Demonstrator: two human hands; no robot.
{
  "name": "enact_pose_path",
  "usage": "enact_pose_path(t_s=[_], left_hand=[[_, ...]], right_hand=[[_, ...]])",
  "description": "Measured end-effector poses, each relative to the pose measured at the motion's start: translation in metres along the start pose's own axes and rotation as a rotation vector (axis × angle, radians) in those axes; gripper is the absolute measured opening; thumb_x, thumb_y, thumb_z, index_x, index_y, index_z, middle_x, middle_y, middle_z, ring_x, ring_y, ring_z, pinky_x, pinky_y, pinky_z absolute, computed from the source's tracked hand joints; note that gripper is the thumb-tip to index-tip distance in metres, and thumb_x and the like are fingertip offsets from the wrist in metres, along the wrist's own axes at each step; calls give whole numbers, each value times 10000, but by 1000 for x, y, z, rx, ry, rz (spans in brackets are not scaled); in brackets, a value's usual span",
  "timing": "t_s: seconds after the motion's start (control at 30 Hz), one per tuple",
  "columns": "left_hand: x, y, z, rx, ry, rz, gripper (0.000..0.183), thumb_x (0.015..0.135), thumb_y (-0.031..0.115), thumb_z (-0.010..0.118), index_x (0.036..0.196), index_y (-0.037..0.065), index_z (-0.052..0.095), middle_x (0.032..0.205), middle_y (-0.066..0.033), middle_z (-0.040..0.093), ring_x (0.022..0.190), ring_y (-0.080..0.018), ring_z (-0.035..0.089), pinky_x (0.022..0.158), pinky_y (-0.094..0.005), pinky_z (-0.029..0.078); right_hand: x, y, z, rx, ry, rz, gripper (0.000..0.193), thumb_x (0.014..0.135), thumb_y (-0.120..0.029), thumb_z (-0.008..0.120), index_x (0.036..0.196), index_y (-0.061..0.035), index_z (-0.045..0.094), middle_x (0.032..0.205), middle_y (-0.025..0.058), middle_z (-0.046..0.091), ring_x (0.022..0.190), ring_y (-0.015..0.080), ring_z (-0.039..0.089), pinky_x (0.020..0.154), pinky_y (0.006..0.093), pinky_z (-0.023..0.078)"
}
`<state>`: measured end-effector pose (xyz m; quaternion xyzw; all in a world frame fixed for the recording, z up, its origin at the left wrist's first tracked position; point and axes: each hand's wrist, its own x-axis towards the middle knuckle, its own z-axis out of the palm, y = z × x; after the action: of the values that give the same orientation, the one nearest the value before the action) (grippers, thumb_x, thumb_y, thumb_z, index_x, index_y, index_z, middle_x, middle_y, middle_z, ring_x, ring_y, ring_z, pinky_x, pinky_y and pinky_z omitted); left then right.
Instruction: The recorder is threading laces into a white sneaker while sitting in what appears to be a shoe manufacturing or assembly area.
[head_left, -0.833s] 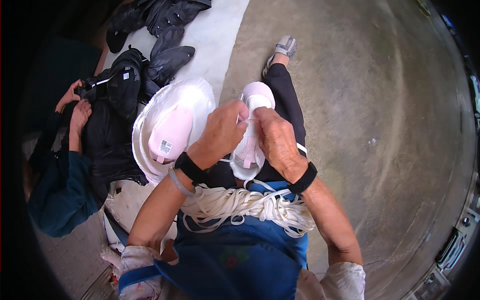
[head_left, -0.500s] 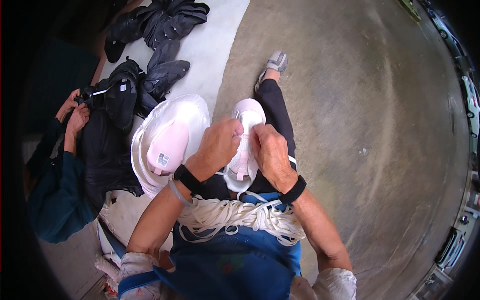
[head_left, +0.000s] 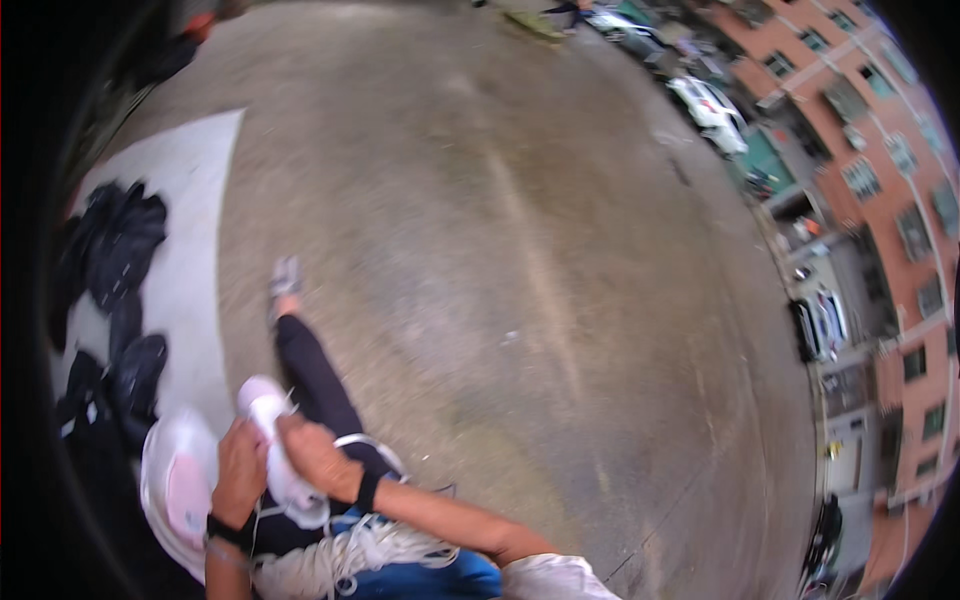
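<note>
A white and pink lace-up shoe [head_left: 284, 478] rests on my lap at the lower left, its toe pointing away from me. My left hand [head_left: 240, 468] is closed at its left side and my right hand [head_left: 318, 458] at its right side, both by the lacing. Each seems to pinch a white shoelace, though blur and the fingers hide the grip. A loose loop of white lace [head_left: 372, 440] lies by my right wrist. Across my lap is a bundle of white laces [head_left: 345, 552], over a blue apron [head_left: 430, 578].
Left of the shoe is a white rounded holder [head_left: 158, 440] with a pink shoe-shaped piece [head_left: 186, 495] inside. Several black shoes [head_left: 128, 245] lie on a white sheet [head_left: 195, 170]. Concrete floor [head_left: 420, 280] extends right, toward parked vehicles [head_left: 708, 112] and a brick-coloured building [head_left: 905, 250].
The view has swung right and up, so the shoe and my hands now appear lower left. The building has come into view; the co-worker's hands have left it. Both hands stay at the lacing.
</note>
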<state>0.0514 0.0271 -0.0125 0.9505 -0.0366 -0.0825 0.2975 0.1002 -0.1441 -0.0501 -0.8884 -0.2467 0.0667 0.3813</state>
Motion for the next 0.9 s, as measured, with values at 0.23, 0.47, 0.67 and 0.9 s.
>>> enact_pose_path(t_s=[0.23,0.47,0.67,0.9], left_hand=[[8,21,-6,-1,136,162,110,873,60,506,964,12,467,919,-211,473,889,-415,478,804,-496,381],[3,7,-2,-43,129,185,144,879,93,508,990,14,461,934,-215,488,902,-415,483,818,-491,390],[-33,-16,2,258,342,342,168,835,22,566,992,-31,538,934,-214,550,930,-402,550,862,-460,460],[-16,56,-27,-121,304,44,86,857,13,554,934,-3,522,914,-201,549,869,-378,559,754,-436,456]], right_hand=[[-4,-10,-16,33,32,-49,196,785,14,553,980,29,549,938,222,561,881,395,596,759,436,494],[-5,-9,-16,79,43,-164,176,823,-23,513,993,20,533,927,196,528,914,378,589,779,438,496],[-6,5,23,-84,-21,-145,142,830,-21,492,953,0,559,919,193,626,828,345,659,694,407,554],[12,-24,-75,96,81,-409,245,792,-12,621,1037,-11,619,881,155,557,820,341,580,715,424,494]])
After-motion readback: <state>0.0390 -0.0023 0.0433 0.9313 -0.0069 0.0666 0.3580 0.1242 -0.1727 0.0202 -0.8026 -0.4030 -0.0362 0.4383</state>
